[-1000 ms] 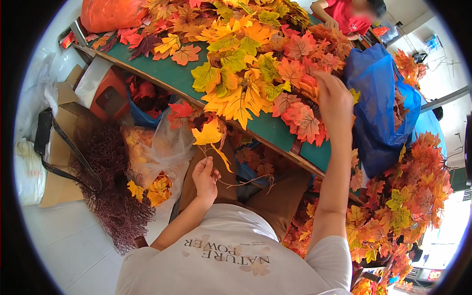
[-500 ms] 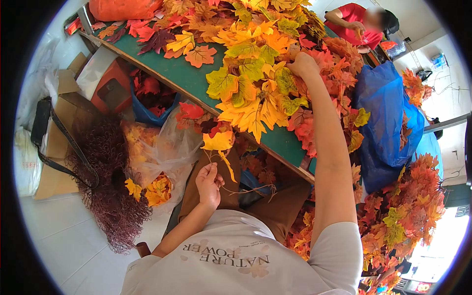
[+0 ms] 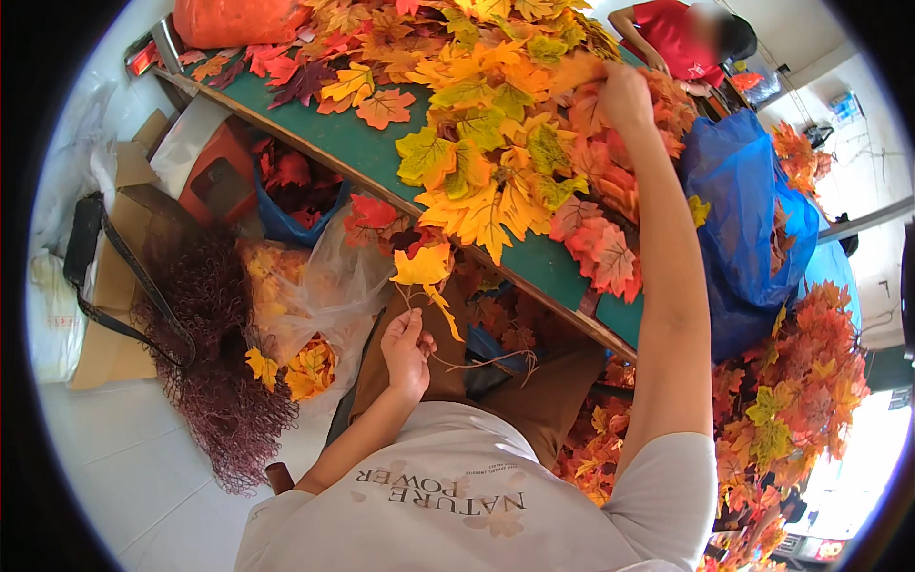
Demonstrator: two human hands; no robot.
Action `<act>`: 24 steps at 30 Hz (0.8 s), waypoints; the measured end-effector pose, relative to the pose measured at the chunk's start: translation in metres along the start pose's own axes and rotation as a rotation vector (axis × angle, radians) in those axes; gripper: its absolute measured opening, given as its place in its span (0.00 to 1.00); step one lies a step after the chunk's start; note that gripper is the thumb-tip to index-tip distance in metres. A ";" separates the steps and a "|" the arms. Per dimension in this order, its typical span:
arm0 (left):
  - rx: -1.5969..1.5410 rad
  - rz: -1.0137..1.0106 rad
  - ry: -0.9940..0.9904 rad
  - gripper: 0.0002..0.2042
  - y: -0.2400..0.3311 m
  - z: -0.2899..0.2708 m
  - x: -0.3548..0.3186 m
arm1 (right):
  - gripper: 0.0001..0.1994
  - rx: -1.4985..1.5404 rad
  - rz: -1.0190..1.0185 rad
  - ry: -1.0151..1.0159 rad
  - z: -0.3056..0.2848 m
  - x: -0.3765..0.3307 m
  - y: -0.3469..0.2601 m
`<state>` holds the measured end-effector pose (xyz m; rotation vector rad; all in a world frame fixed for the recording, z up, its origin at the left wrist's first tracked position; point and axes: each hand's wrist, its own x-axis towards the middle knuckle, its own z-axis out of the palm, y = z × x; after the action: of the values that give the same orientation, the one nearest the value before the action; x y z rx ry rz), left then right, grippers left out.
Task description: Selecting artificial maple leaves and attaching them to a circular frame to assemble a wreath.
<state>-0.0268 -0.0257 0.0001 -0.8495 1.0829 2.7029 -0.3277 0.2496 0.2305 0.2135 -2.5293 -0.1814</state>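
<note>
My left hand point(image 3: 408, 351) is closed in a pinch on a thin brown stem point(image 3: 481, 363) that trails off to the right. Yellow artificial leaves point(image 3: 421, 267) rise from that stem just above the fingers, beside the table edge. My right hand point(image 3: 626, 99) reaches over the far right part of the table, fingers curled at the edge of an orange artificial leaf point(image 3: 578, 72); its fingertips are partly hidden. Below it lie coral-red leaves point(image 3: 608, 250). To its left spreads a pile of yellow-green leaves point(image 3: 481, 133).
The green table point(image 3: 372, 157) slants across in front of me. A blue plastic bag point(image 3: 734, 219) stands at its right end, an orange bag point(image 3: 238, 21) at the far left. Purple-brown wiry stems point(image 3: 214, 353) hang beside a cardboard box point(image 3: 110, 329). Another person point(image 3: 677, 43) works beyond the table.
My right hand has moved away and to the right, from the yellow leaves to the orange ones. The left hand stays nearly still with its stem. The other person has shifted slightly left.
</note>
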 end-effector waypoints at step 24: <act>0.281 -0.273 -0.463 0.07 -0.011 0.038 -0.067 | 0.15 0.043 0.284 0.074 -0.102 -0.308 0.050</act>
<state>0.0152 0.0143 0.0523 -0.2788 1.1020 2.2835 -0.0250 0.3494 0.1540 -0.1206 -2.4582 -0.0065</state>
